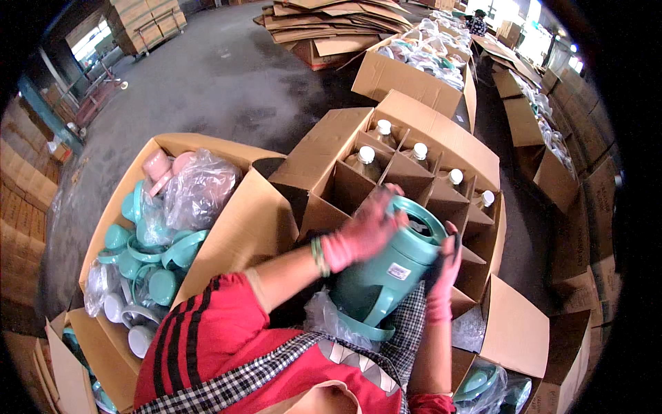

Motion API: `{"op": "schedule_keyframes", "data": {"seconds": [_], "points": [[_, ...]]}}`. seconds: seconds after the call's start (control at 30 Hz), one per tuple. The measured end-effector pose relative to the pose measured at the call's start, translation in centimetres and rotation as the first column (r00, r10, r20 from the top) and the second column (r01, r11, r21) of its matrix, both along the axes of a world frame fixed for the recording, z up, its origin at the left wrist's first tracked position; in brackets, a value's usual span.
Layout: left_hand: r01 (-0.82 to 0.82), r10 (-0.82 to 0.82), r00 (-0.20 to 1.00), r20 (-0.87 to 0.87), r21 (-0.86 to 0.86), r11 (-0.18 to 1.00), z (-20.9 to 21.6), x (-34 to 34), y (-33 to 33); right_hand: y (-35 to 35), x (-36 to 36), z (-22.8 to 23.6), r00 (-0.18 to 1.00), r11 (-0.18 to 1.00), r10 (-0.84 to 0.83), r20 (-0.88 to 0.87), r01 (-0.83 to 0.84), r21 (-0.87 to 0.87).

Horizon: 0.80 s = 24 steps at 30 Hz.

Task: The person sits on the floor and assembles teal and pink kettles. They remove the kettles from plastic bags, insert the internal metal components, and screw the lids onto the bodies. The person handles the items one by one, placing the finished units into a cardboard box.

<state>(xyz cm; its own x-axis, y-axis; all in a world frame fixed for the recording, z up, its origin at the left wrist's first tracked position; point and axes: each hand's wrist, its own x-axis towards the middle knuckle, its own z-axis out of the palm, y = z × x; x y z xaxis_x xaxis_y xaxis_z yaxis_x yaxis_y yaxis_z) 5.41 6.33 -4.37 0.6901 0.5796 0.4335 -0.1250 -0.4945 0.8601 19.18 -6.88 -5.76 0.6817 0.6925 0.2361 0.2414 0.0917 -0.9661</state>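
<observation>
A teal plastic jug casing (376, 272) with a handle and a small white label rests tilted against my lap, its round open end facing up. My left hand (365, 231), in a pinkish glove and slightly blurred, closes on the left side of the casing's teal rim ring (431, 215). On the other side, my right hand (445, 269) grips the casing near the rim, its fingers partly hidden behind it. Clear plastic wrap (331, 321) lies by the casing's lower end. Just beyond stands a divided carton (324, 148) with several white-capped bottle-like liners (365, 156) in its cells.
To my left, an open carton (241, 228) holds teal, pink and whitish jug parts (162, 286), some bagged. Near my right elbow, another carton (517, 328) holds wrapped teal parts. Flattened cardboard (338, 24) is stacked far off; filled cartons (403, 83) line the back right.
</observation>
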Motion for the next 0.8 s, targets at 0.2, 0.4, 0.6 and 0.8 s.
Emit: {"op": "schedule_keyframes", "data": {"seconds": [0.2, 0.4, 0.6, 0.8], "points": [[-0.257, 0.255, 0.961, -0.111, -0.006, 0.966, 1.1, 0.7, 2.1, 0.2, -1.5, 0.4, 0.974, 0.995, -0.077, 0.215, 0.060, 0.085], [-0.009, -0.046, 0.990, 0.135, 0.380, 0.925, 3.4, 0.6, -5.1, -0.1, 5.4, -3.0, 0.900, 0.995, -0.037, -0.434, 0.073, 0.067], [-0.136, 0.114, 0.991, 0.075, 0.558, 0.819, 2.5, 1.1, -2.9, 0.3, 6.6, -5.3, 0.911, 0.997, 0.055, -0.409, -0.029, 0.070], [-0.161, 0.159, 0.986, -0.047, -0.040, 0.986, 0.0, 0.0, 1.4, 1.1, -0.7, 0.7, 0.968, 0.997, 0.004, 0.252, -0.022, 0.070]]}}
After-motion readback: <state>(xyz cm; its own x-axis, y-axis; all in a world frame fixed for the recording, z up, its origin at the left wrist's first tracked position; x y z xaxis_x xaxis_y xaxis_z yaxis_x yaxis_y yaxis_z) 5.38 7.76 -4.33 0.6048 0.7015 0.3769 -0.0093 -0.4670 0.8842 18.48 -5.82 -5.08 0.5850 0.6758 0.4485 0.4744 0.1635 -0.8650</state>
